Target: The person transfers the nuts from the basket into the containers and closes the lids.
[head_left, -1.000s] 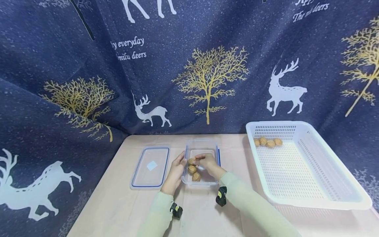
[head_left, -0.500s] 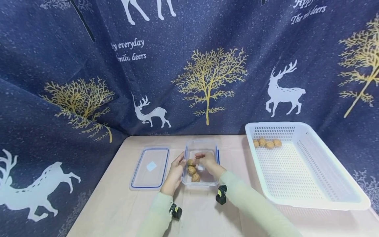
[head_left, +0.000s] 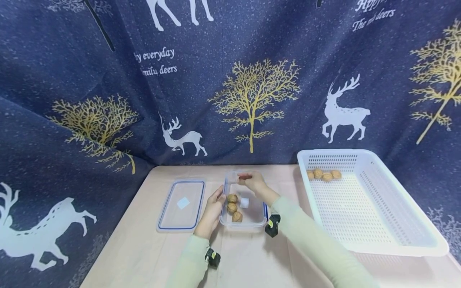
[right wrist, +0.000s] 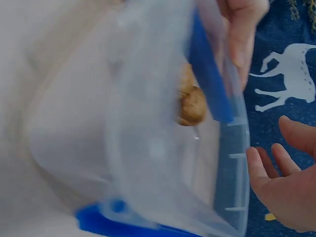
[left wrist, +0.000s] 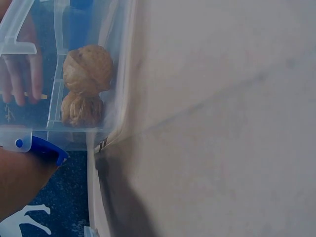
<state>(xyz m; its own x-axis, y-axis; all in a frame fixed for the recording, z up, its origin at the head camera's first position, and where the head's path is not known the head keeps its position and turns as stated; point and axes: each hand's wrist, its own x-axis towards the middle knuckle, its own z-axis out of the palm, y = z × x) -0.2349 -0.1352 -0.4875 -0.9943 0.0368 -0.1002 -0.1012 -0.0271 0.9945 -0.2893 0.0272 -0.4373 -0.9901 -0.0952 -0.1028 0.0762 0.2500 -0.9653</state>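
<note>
Toward the left edge of the tabletop [head_left: 144, 256] we saw a clear lid [head_left: 181, 205] with a blue seal lying flat, nothing on it. Just right of it stood the clear box [head_left: 252, 224] with blue clips, holding three walnuts [head_left: 232, 207] in a row along its left wall; in the left wrist view two of those nuts sat pressed together against the clear wall. A small white square showed on the box floor beside the nuts. Near the right edge of the tabletop lay a white perforated basket [head_left: 374, 240], with four more walnuts [head_left: 323, 175] lined up at its far left corner.

Our left hand [head_left: 212, 210] rested against the outer left wall of the box, fingers straight and relaxed, gripping nothing. Our right hand [head_left: 252, 182] was raised over the far end of the box, above the rim, its fingers loosely bent; we could not tell whether anything sat between the fingertips. In the right wrist view the palm and fingers lay spread beside the box corner and its blue clip.
</note>
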